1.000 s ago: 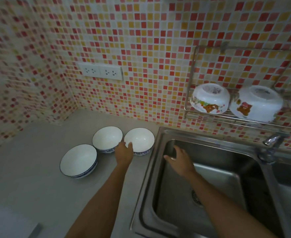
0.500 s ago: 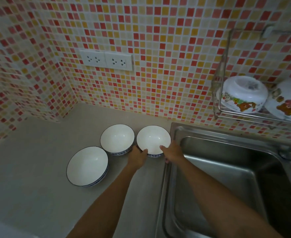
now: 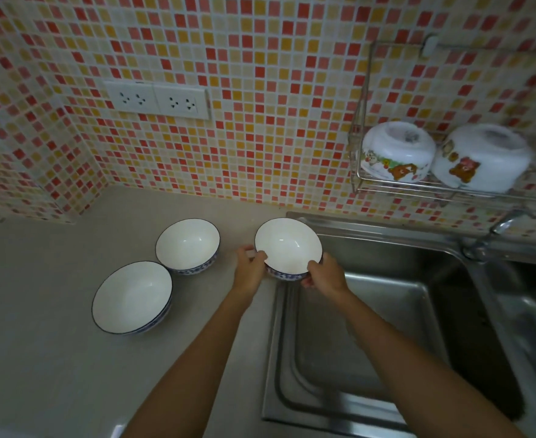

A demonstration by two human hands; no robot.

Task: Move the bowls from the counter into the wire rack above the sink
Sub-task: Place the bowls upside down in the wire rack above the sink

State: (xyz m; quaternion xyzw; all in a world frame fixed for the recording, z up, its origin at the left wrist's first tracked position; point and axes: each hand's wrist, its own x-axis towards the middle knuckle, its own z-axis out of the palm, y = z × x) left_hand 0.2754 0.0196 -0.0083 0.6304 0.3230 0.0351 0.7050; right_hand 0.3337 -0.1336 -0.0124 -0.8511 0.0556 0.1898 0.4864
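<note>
Both hands hold one white bowl with a blue rim (image 3: 287, 243), lifted off the grey counter (image 3: 55, 358) by the sink's left edge. My left hand (image 3: 249, 268) grips its left rim, my right hand (image 3: 325, 273) its right rim. Two matching bowls rest upright on the counter: one (image 3: 187, 243) near the wall, another (image 3: 132, 297) closer to me on the left. The wire rack (image 3: 396, 184) hangs on the tiled wall at the upper right, above the sink.
Two upturned white bowls with cartoon bears, one (image 3: 396, 151) left and one (image 3: 481, 156) right, fill the visible part of the rack. A steel sink (image 3: 370, 327) lies below, with a tap (image 3: 494, 230) at its back. A double socket (image 3: 157, 99) sits on the wall.
My right hand came from the sink to the bowl, both hands closed on its rim, and the bowl now sits higher and further right, apart from its neighbour.
</note>
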